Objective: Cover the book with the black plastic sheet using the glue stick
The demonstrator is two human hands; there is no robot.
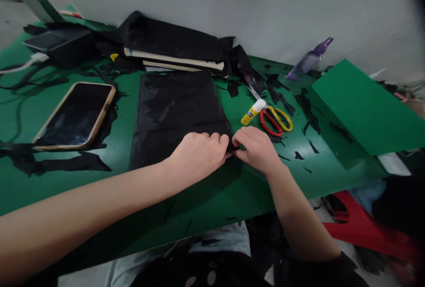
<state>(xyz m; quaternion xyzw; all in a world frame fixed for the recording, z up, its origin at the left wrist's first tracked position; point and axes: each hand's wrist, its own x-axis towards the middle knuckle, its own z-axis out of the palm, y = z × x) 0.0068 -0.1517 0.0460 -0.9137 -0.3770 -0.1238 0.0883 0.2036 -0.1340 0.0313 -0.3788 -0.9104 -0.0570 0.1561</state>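
left hand, right hand — pinching black sheet

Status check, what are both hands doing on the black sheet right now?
Left hand and right hand pinch the black sheet at its near right corner. Sheet flat on green table. Glue stick and scissors lie just beyond.

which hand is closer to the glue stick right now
Right. The right hand lies just below the glue stick, pinching the corner of the black sheet. The left hand rests on the sheet's lower edge, further to the left of the stick.
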